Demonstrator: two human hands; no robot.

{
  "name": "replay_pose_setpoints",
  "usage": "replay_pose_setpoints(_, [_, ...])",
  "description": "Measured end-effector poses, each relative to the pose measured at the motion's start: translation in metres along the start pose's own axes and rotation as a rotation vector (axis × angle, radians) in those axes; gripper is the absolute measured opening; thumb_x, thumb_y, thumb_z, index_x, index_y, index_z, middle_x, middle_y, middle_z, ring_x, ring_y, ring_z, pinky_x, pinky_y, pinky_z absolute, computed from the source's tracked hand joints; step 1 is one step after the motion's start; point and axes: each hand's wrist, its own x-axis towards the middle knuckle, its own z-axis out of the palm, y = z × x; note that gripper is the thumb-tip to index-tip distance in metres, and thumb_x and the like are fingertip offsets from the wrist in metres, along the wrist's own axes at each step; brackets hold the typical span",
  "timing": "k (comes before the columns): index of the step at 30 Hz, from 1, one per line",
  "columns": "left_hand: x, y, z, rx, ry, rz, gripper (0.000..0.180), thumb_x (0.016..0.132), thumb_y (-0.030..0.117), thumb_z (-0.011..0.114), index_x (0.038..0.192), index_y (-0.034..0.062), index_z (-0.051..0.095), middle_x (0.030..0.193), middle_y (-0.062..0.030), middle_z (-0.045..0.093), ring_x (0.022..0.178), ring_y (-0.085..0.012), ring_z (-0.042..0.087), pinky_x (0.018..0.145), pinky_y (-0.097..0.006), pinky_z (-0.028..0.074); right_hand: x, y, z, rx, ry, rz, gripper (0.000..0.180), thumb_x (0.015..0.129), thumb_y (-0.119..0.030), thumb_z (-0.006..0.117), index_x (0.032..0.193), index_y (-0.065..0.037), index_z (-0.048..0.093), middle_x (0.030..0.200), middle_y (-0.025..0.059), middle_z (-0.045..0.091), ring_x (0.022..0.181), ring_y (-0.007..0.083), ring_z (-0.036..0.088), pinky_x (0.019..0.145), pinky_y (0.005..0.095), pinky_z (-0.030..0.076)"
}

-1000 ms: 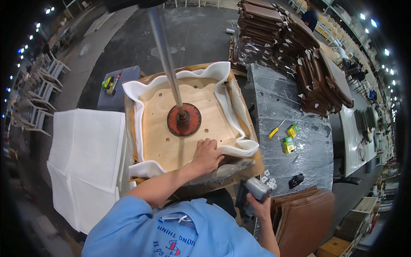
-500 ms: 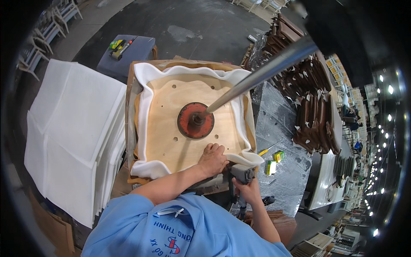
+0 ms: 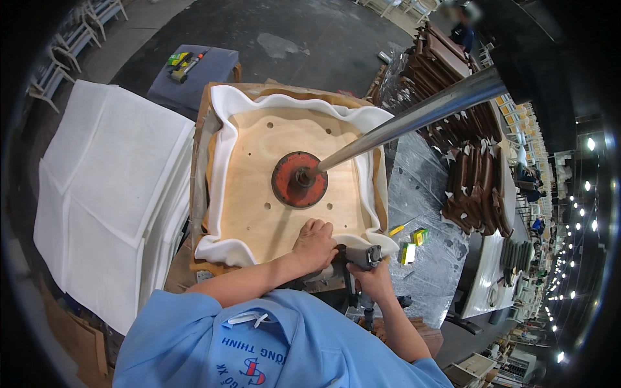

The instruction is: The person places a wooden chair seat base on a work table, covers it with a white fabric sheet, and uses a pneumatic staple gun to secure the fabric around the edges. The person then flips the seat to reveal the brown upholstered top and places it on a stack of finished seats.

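Tool (image 3: 363,257) in hand (image 3: 374,279), lettered shirt (image 3: 291,343)

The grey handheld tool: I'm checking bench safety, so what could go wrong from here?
The left hand lies at the near edge of the wooden panel, close to the grey handheld tool in the right hand; a slip could hurt it.
The white padding stands in loose waves, so a fold might bunch or snag.
The red disc covers only the panel's middle, so pushing on an edge could perhaps tilt it.
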Motion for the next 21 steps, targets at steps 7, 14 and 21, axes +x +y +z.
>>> replay_pose_setpoints(7, [-0.001,-0.004,0.008,-0.103,0.061,-0.029,0.021,0.091,0.029,0.080,0.090,0.0077,0.083,0.109,-0.0115,0.062,0.120,-0.0337,0.056,0.114,-0.051,0.037,-0.006,-0.001,0.005,0.094,-0.007,0.027,0.022,0.099,-0.016,0.085,0.112,0.000,0.076,0.070,0.0021,0.068,0.054,0.0117,0.063,0.049,0.0328,0.047])
replay_pose_setpoints(14, [0.000,-0.006,0.009,-0.125,0.077,-0.031,0.019,0.091,0.026,0.080,0.088,0.0075,0.082,0.109,-0.0115,0.063,0.120,-0.0337,0.057,0.114,-0.051,0.038,-0.001,0.001,0.008,0.101,0.014,0.015,0.021,0.099,-0.014,0.085,0.109,0.002,0.074,0.072,0.0019,0.068,0.053,0.0122,0.062,0.048,0.0321,0.047])
replay_pose_setpoints(21, [-0.001,-0.007,0.006,-0.135,0.076,-0.025,0.018,0.090,0.025,0.081,0.088,0.0075,0.082,0.109,-0.0107,0.063,0.119,-0.0328,0.056,0.114,-0.049,0.038,0.007,0.007,0.010,0.187,0.013,0.014,0.021,0.100,-0.014,0.084,0.107,0.002,0.074,0.071,0.0017,0.067,0.052,0.0123,0.061,0.046,0.0312,0.046])
